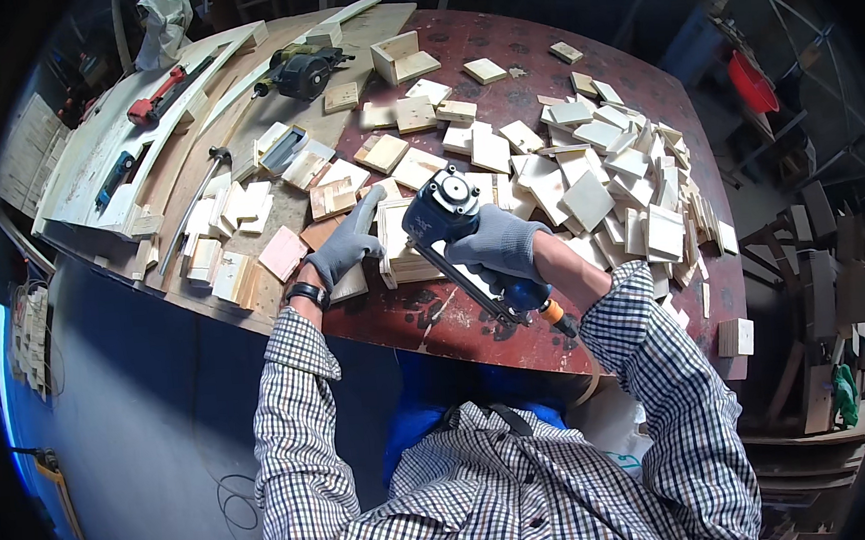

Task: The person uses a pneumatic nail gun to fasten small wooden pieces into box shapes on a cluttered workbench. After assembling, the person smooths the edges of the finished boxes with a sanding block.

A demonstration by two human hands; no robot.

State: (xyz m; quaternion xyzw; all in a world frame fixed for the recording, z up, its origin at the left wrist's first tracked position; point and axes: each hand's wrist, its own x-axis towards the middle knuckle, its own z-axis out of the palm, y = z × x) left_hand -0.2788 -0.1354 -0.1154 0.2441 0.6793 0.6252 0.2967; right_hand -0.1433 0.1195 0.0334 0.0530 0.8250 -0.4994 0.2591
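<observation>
Right hand [503, 245] is wrapped round the nail gun [431, 218]; left hand [343, 244], thumb and fingers parted with no clear hold, is beside the wooden stack [406, 269] under the gun. Ideally, hold the gun square, fingers clear.

Gry gloves [350, 244], dk-blu nailer [431, 220], chkd shirt [478, 493].

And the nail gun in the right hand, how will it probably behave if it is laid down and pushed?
The nail gun is probably heavy toward its head, which looks thick and bulky. It seems unlikely to roll freely, since the long magazine juts out. Its hard-looking body should stay stiff.
</observation>
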